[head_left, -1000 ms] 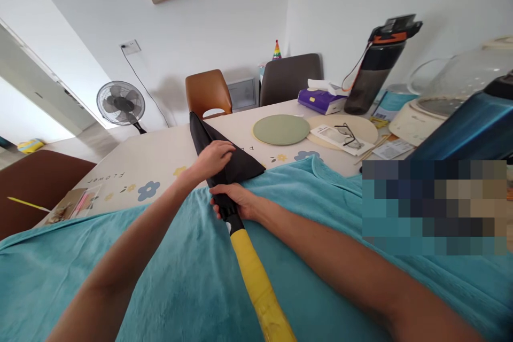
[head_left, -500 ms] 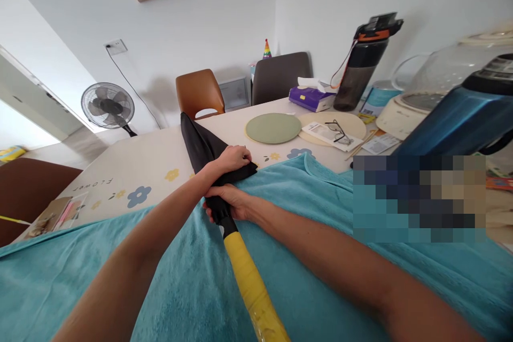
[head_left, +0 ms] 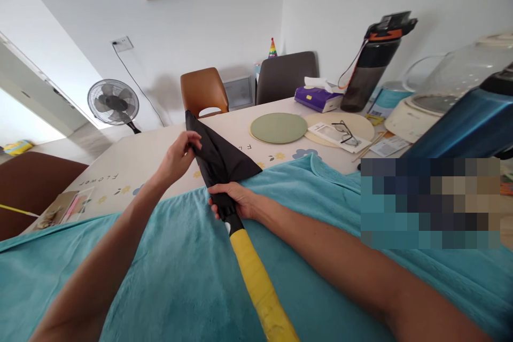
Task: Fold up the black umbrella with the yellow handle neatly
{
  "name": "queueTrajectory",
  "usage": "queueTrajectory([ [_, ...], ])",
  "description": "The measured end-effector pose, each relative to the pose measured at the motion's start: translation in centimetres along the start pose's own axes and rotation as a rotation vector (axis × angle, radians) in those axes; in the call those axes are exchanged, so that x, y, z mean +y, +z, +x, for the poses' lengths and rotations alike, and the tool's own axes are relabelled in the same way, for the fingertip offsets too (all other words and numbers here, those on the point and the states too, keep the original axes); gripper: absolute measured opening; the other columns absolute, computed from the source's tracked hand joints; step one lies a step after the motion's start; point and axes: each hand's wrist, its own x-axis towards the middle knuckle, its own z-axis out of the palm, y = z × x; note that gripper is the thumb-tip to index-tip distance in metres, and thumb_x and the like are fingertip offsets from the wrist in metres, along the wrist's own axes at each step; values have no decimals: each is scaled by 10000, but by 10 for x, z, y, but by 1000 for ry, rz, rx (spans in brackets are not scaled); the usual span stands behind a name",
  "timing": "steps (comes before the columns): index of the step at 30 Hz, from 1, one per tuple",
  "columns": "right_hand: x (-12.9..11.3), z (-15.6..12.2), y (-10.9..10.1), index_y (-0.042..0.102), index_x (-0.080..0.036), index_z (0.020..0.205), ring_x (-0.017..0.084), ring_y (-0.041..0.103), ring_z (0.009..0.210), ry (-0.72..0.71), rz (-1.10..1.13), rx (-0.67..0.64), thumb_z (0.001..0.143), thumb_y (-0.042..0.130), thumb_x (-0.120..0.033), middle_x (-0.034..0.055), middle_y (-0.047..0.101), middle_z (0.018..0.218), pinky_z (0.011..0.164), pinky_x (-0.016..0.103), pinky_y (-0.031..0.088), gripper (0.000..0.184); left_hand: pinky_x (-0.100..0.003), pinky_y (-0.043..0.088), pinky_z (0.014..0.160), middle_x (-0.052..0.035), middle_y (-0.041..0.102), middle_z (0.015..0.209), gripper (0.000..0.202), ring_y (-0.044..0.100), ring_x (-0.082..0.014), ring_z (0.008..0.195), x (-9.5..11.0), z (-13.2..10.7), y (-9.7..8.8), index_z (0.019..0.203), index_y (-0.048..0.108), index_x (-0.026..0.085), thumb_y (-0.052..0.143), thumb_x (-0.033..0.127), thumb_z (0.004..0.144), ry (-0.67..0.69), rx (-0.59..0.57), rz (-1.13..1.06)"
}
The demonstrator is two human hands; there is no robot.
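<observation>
A folded black umbrella [head_left: 224,155] lies pointing away from me, its fabric gathered at the bottom, with one panel spread out as a triangle to the right. Its handle [head_left: 258,283], wrapped in yellow, runs down toward me. My right hand [head_left: 236,199] is closed around the gathered fabric just above the handle. At the left edge of the fabric is my left hand [head_left: 180,157], its fingers loosely bent and apart from the thumb, with nothing visible gripped in them. A teal cloth [head_left: 180,262] lies beneath the umbrella's lower part.
On the table [head_left: 132,155] stand a green round mat [head_left: 278,128], eyeglasses [head_left: 345,133], a purple tissue pack [head_left: 316,99], a dark bottle [head_left: 371,64] and a blue bottle [head_left: 457,123]. Chairs [head_left: 204,88] and a fan [head_left: 113,101] are beyond. A blurred patch covers part of the right.
My left hand has moved from the spread panel on the right to the fabric's left edge. The right hand keeps its hold, and the view has shifted slightly.
</observation>
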Motion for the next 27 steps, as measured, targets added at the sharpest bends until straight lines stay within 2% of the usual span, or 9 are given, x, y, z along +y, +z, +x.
queueTrajectory([
  [2,0,0,0,547,-108,743,121,572,485,1,0,-5,826,560,-179,24,600,630,443,270,521,110,-252,421,722,-8,575,795,259,552,-129,785,-10,-23,-12,834,585,189,408,80,679,4,-37,90],
  [3,-1,0,0,547,-108,744,120,571,480,3,-1,-2,829,555,-178,22,599,626,439,269,520,110,-252,417,709,-11,571,783,218,549,-132,776,-15,-32,-16,751,585,189,409,89,672,-23,-8,104],
  [6,-2,-1,2,539,-109,747,116,568,468,14,12,10,834,545,-170,17,597,617,431,264,519,107,-240,380,569,-7,565,731,141,505,-123,636,-25,-49,-25,653,562,194,434,136,662,-234,125,90],
  [9,-4,-4,3,523,-120,755,112,566,458,38,44,10,845,532,-177,10,593,610,423,255,515,107,-233,305,464,2,559,734,114,412,-98,516,-25,-50,-33,652,558,197,445,177,649,-381,87,46],
  [14,-7,-7,3,521,-120,773,123,567,458,60,106,-20,870,518,-322,15,591,608,410,264,509,224,-230,333,501,6,528,647,119,426,-112,542,-26,-47,-36,612,543,191,437,242,630,-394,-203,131],
  [16,-8,-7,3,524,-117,778,127,566,457,51,118,-26,867,515,-386,20,590,607,403,266,504,284,-232,341,516,12,526,618,135,421,-116,543,-32,-49,-37,620,546,191,428,257,619,-424,-255,173],
  [21,-8,-9,6,502,-131,730,104,530,402,71,81,14,882,502,-298,-3,557,542,384,232,487,226,-237,348,526,9,538,632,153,437,-130,568,-40,-52,-50,670,556,196,426,273,644,-478,-228,184],
  [24,-8,-10,9,500,-132,714,101,521,390,72,67,40,880,504,-277,-9,547,521,373,228,482,221,-255,395,586,-3,569,691,142,485,-146,621,-33,-48,-59,652,555,205,424,261,645,-420,-204,233],
  [27,-8,-10,10,501,-129,704,94,514,389,63,64,52,879,503,-249,-13,542,521,366,219,475,212,-290,436,712,-16,578,686,148,532,-178,715,-29,-44,-61,605,544,212,404,244,636,-306,-200,311],
])
